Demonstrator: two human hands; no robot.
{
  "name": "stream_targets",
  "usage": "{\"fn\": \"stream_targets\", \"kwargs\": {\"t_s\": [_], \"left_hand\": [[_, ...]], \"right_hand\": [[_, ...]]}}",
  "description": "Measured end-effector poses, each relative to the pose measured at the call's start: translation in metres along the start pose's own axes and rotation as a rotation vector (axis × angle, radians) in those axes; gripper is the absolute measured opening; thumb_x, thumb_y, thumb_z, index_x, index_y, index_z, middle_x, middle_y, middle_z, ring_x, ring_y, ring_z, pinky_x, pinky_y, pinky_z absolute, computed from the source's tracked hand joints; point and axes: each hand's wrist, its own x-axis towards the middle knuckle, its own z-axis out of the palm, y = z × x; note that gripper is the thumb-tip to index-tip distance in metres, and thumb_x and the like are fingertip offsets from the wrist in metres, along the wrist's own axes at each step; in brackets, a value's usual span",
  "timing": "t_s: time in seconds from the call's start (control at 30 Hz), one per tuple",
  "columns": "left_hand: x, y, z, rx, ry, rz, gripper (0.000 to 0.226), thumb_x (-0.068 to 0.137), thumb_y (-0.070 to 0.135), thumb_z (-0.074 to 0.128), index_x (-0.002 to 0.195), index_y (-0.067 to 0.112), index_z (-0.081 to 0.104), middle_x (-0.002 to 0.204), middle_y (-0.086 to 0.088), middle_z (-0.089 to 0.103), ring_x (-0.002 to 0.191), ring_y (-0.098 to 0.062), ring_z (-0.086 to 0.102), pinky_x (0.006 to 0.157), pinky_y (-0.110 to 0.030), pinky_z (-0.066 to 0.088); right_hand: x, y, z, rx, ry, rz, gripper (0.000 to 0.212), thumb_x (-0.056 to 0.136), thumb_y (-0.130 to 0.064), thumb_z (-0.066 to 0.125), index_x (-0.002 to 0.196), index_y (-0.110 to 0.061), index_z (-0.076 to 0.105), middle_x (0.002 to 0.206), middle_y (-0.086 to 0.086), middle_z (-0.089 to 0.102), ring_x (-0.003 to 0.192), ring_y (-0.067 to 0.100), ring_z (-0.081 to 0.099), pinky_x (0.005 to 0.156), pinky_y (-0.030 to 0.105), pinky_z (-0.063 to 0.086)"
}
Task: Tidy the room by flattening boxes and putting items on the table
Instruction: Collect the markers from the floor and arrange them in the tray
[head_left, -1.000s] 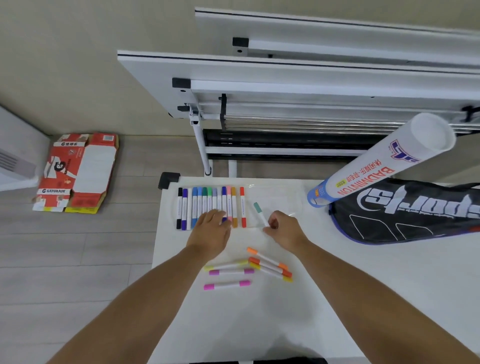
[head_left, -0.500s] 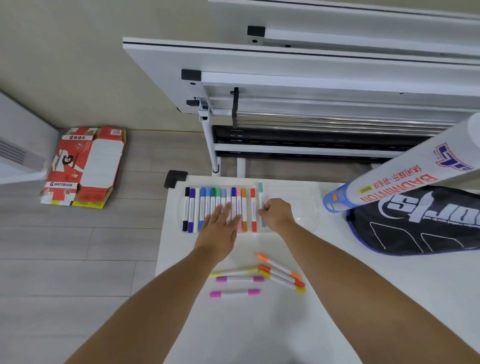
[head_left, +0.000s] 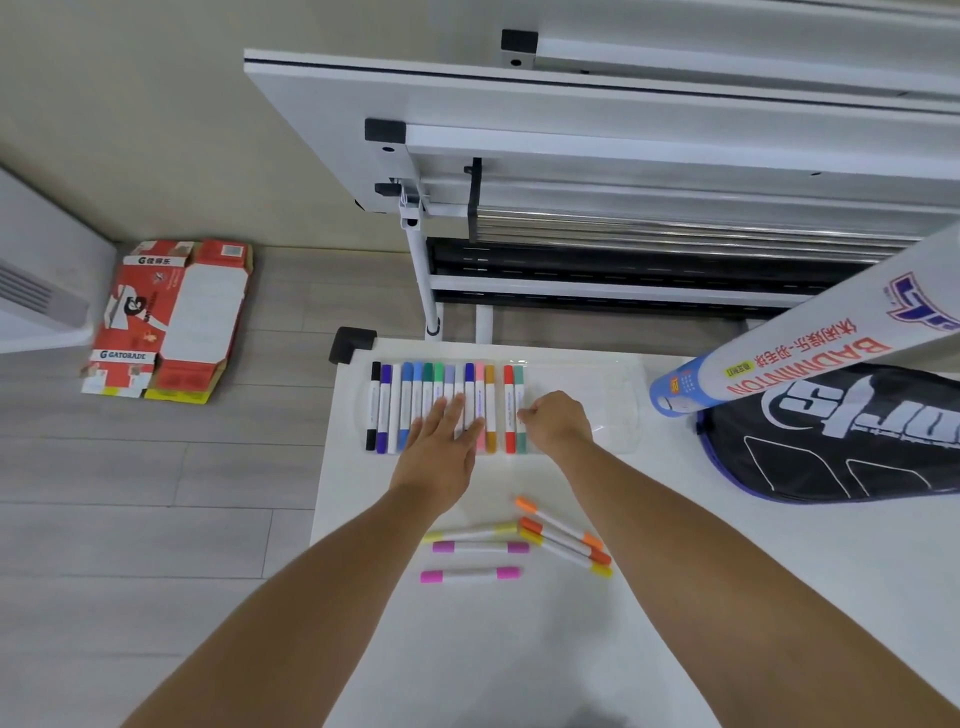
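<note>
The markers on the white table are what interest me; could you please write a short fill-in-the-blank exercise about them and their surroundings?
1. The left hand lies flat on the row of markers in the clear ____.
2. The marker at the row's far left end has ____ caps.
3. The flattened red carton lies on the ____.
4. The tube resting on the black racket bag is printed with the word ____.

Missing words: tray; black; floor; BADMINTON

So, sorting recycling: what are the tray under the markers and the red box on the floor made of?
Tray: likely clear glossy plastic; the table shows through and its rim glints. Box: printed cardboard, flattened, with brown raw edges.
</note>
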Motion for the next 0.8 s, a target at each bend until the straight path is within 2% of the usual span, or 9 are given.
{"fn": "stream_targets", "kwargs": {"t_s": [0.1,0.2,0.33,0.47,0.57,0.67,0.8], "left_hand": [[0.0,-0.001,0.002,0.01,0.009,0.004,0.05,0.107,0.036,0.027,0.156,0.034,0.015,0.165,0.0,-0.01,0.15,-0.025,-0.016,0.122,-0.045,0.005],[0.001,-0.001,0.004,0.014,0.022,0.007,0.05,0.107,0.036,0.028,0.156,0.033,0.017,0.165,-0.001,-0.008,0.15,-0.025,-0.015,0.121,-0.045,0.004],[0.001,-0.002,0.008,0.014,0.046,0.017,0.049,0.107,0.036,0.029,0.155,0.033,0.018,0.165,-0.001,-0.007,0.15,-0.025,-0.015,0.121,-0.045,0.005],[0.0,-0.005,0.013,0.023,0.063,0.023,0.05,0.107,0.036,0.029,0.155,0.033,0.017,0.165,-0.001,-0.008,0.149,-0.026,-0.016,0.122,-0.045,0.005],[-0.002,-0.003,0.01,0.036,0.046,0.03,0.05,0.107,0.037,0.029,0.155,0.033,0.018,0.166,-0.002,-0.004,0.151,-0.026,-0.011,0.121,-0.045,0.008],[-0.016,-0.001,0.008,0.05,0.061,0.06,0.049,0.107,0.037,0.029,0.155,0.031,0.021,0.165,-0.004,0.006,0.152,-0.026,-0.002,0.119,-0.041,0.008],[-0.051,0.004,0.027,0.094,0.078,0.161,0.048,0.107,0.038,0.024,0.154,0.03,0.027,0.164,-0.003,0.017,0.151,-0.024,0.005,0.12,-0.039,0.01]], "right_hand": [[0.002,0.001,0.001,0.001,0.001,-0.01,0.026,0.093,-0.042,0.059,0.092,-0.017,0.062,0.088,-0.002,0.064,0.062,0.011,0.056,0.052,0.019,0.039],[0.005,0.003,0.003,-0.001,0.031,0.002,0.025,0.091,-0.043,0.062,0.091,-0.018,0.063,0.088,-0.002,0.066,0.066,0.013,0.06,0.059,0.02,0.045],[0.012,0.004,0.004,0.012,0.02,0.024,0.025,0.089,-0.042,0.065,0.089,-0.017,0.062,0.086,0.0,0.065,0.065,0.013,0.059,0.06,0.021,0.044],[0.012,-0.003,0.001,-0.033,0.037,0.02,0.026,0.089,-0.04,0.066,0.084,-0.017,0.055,0.075,-0.002,0.057,0.059,0.012,0.052,0.057,0.022,0.04],[0.001,0.003,0.002,-0.018,0.028,-0.06,0.021,0.091,-0.038,0.064,0.087,-0.018,0.059,0.079,-0.003,0.06,0.068,0.013,0.06,0.064,0.023,0.046],[-0.022,0.03,-0.001,0.025,-0.018,-0.208,0.015,0.093,-0.029,0.061,0.08,-0.021,0.059,0.082,-0.003,0.062,0.077,0.015,0.061,0.07,0.024,0.049],[-0.059,0.086,-0.007,-0.161,-0.089,-0.349,0.015,0.09,-0.027,0.06,0.076,-0.022,0.062,0.086,-0.003,0.062,0.08,0.02,0.06,0.071,0.029,0.047]]}}
